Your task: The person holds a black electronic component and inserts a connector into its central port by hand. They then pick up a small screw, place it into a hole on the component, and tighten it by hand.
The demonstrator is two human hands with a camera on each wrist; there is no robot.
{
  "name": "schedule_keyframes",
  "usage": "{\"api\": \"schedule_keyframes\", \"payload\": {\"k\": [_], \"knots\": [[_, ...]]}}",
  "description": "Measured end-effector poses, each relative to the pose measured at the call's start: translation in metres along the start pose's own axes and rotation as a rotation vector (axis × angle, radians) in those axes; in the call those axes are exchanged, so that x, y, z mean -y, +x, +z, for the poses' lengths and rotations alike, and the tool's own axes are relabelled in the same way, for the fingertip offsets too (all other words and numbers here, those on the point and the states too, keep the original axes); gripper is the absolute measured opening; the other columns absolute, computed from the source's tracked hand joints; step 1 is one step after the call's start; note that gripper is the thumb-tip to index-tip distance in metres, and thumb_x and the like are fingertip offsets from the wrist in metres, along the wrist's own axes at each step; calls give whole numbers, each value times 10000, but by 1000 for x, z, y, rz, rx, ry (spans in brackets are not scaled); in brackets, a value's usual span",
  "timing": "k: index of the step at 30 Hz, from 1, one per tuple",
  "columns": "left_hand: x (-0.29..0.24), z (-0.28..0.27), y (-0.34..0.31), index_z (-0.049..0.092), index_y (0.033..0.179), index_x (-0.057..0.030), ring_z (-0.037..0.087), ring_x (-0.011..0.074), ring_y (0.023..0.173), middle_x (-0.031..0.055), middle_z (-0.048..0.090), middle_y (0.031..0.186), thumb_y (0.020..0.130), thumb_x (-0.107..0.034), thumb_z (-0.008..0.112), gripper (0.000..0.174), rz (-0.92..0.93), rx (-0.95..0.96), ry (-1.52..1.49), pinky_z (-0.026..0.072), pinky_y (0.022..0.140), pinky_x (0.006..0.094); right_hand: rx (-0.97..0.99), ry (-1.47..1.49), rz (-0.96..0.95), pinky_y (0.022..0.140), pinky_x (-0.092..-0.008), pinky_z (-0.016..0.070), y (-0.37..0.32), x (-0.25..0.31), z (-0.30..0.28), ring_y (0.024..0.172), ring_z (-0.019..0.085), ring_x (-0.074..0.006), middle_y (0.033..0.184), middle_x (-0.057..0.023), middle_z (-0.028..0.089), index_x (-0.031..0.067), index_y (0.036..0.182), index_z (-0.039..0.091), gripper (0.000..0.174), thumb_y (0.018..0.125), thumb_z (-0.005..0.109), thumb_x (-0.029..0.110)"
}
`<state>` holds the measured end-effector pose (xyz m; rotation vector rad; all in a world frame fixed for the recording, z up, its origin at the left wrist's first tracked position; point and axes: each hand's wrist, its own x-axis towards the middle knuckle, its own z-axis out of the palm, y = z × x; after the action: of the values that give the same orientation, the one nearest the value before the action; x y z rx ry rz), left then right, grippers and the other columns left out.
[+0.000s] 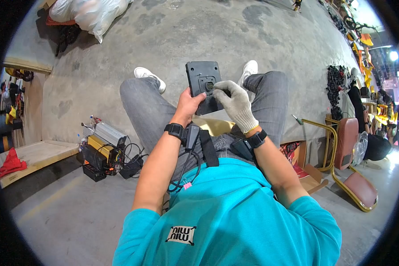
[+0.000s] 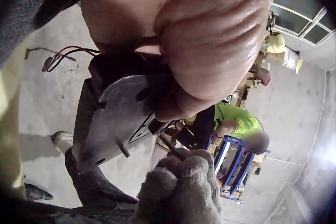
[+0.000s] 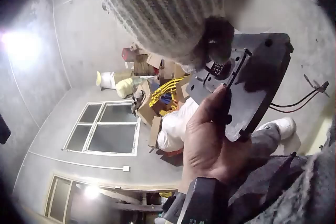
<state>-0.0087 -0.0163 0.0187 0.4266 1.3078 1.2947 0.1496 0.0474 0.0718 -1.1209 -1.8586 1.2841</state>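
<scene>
A flat black device with a raised socket is held over the lap. The bare left hand grips its near edge, thumb on the socket side. The right hand, in a pale knit glove, has its fingers curled beside the socket. In the left wrist view the gloved fingertips pinch a thin dark piece near the device; what it is cannot be told. The right wrist view shows the gloved hand over the socket and the left thumb on the device.
Wired boxes and a silver unit stand on the floor at left, by a low wooden ledge. A folding chair and an open carton are at right. White sacks lie ahead. Another person is beyond.
</scene>
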Motion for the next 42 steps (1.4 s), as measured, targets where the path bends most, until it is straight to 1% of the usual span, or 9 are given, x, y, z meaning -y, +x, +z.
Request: {"api": "schedule_keyframes", "payload": {"k": [6, 7, 9, 10, 12, 28, 30, 37, 42], "knots": [[-1, -1, 0, 604, 1127, 17, 651, 152, 880, 81, 683, 1023, 873, -19, 642, 259, 3, 0, 37, 534, 796, 303, -46, -74, -66, 740, -323, 539, -2, 1, 2, 833, 701, -248, 911, -137, 707, 30, 1000, 694, 169, 832, 689, 47], [-1, 0, -1, 604, 1127, 17, 651, 152, 880, 81, 683, 1023, 873, -19, 642, 259, 3, -1, 37, 534, 796, 303, -45, -74, -65, 740, -323, 539, -2, 3, 2, 833, 701, -248, 911, -137, 707, 30, 1000, 694, 169, 832, 689, 47], [-1, 0, -2, 601, 1126, 21, 651, 153, 880, 84, 682, 1019, 872, -22, 642, 260, 0, 6, 32, 534, 795, 304, -29, -180, -128, 736, -271, 526, -4, 8, 0, 802, 674, -149, 909, -106, 710, -4, 1044, 676, 179, 872, 668, 46], [-1, 0, -1, 601, 1126, 21, 651, 153, 880, 84, 682, 1019, 872, -22, 642, 260, -1, 6, 31, 534, 795, 304, -29, -181, -128, 736, -271, 526, -4, 8, 0, 802, 674, -149, 909, -106, 710, -4, 1044, 676, 179, 872, 668, 46], [-2, 1, -1, 598, 1124, 24, 652, 154, 876, 84, 681, 1017, 874, -18, 639, 257, 7, 7, 46, 536, 791, 305, -29, -196, -155, 736, -288, 531, -4, 7, 1, 806, 686, -183, 914, -126, 709, 6, 1036, 682, 179, 862, 677, 46], [-2, 2, -3, 599, 1119, 23, 659, 151, 851, 85, 688, 1002, 872, -19, 634, 253, 14, -3, 47, 541, 770, 299, -13, -292, -205, 735, -320, 533, -2, 8, 1, 832, 684, -247, 931, -134, 692, 15, 1017, 682, 181, 839, 695, 50], [-2, 2, -3, 604, 1118, 20, 661, 151, 847, 83, 690, 999, 870, -21, 635, 253, 17, -4, 45, 541, 766, 297, -26, -272, -204, 733, -354, 539, -2, 10, 2, 838, 683, -304, 917, -131, 690, 61, 984, 694, 168, 816, 705, 53], [0, 1, -2, 611, 1116, 22, 660, 148, 845, 82, 692, 993, 859, -21, 647, 263, 33, 0, 62, 540, 764, 297, -3, -292, -243, 699, -354, 533, -3, 9, 2, 804, 677, -297, 888, -118, 669, 68, 985, 685, 177, 811, 711, 53], [1, -1, 0, 591, 1149, 26, 652, 160, 893, 89, 679, 1032, 862, -39, 658, 302, 23, 19, 88, 526, 815, 301, 12, -341, -263, 673, -357, 522, -3, 12, 2, 755, 661, -286, 853, -108, 647, 74, 976, 674, 169, 811, 711, 61]]}}
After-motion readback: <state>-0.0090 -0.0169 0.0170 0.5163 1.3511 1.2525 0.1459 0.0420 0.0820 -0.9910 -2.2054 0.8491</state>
